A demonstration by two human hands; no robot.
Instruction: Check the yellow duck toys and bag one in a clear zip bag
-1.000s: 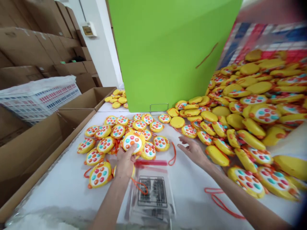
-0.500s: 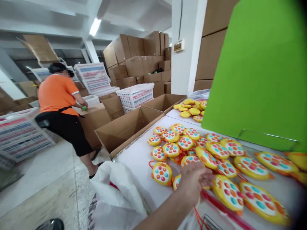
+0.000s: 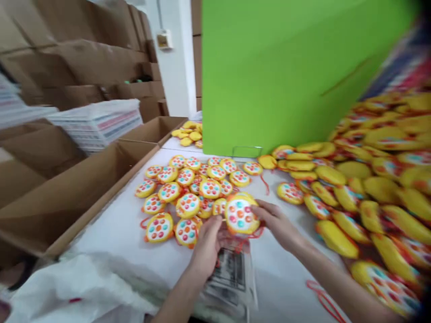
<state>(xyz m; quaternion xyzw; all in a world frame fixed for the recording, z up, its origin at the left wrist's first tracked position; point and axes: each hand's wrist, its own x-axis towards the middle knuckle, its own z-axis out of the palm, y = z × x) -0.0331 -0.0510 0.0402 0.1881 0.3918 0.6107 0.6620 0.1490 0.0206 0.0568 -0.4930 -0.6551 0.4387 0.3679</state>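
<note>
A round yellow push-bubble toy [image 3: 240, 214], with a white face full of coloured bubbles, is held up facing me above the table. My right hand [image 3: 273, 220] pinches its right edge. At its lower left, my left hand [image 3: 207, 244] is closed around it, thumb at the edge and fingers partly hidden and blurred beneath. Red-orange cord hangs under the toy. Below my left hand lies a clear bag with a dark printed sheet [image 3: 230, 271]. Several similar toys [image 3: 187, 205] lie face up just beyond my hands.
A large pile of yellow toys [image 3: 367, 179] rises on the right. A green board [image 3: 286, 76] stands behind the table [image 3: 114, 242]. Open cardboard boxes [image 3: 84, 197] line the left edge, with white crates [image 3: 101, 121] beyond. A white sack [image 3: 74, 291] is at front left.
My view has swung right, and the co-worker is out of sight. A hand was over the toys; now both hands are together at one lifted toy.
</note>
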